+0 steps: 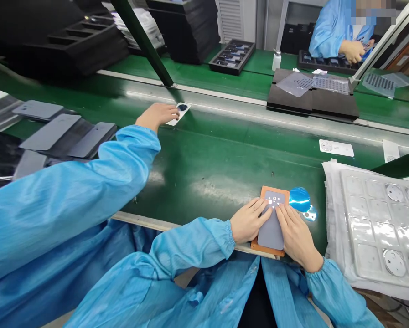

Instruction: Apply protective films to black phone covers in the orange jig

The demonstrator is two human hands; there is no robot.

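Observation:
A grey phone back cover (271,230) with camera holes near its top lies in an orange fixture (267,251) at the bench's near edge. From the left, my left hand (249,221) rests its outstretched fingers on the cover, beside the holes. My right hand (297,233) lies along the cover's right side, fingers extended with their tips just below the holes. Both hands touch the cover with open fingers. Just right of the fixture is a shiny blue round film piece (299,199), with a smaller blue film piece (310,213) beside it.
At left, a co-worker's hand (158,115) touches a white panel (179,114) on the green belt (207,159). Grey covers (52,132) lie far left. A clear tray (368,234) with round parts stands right. Another person in blue (330,34) works across the line.

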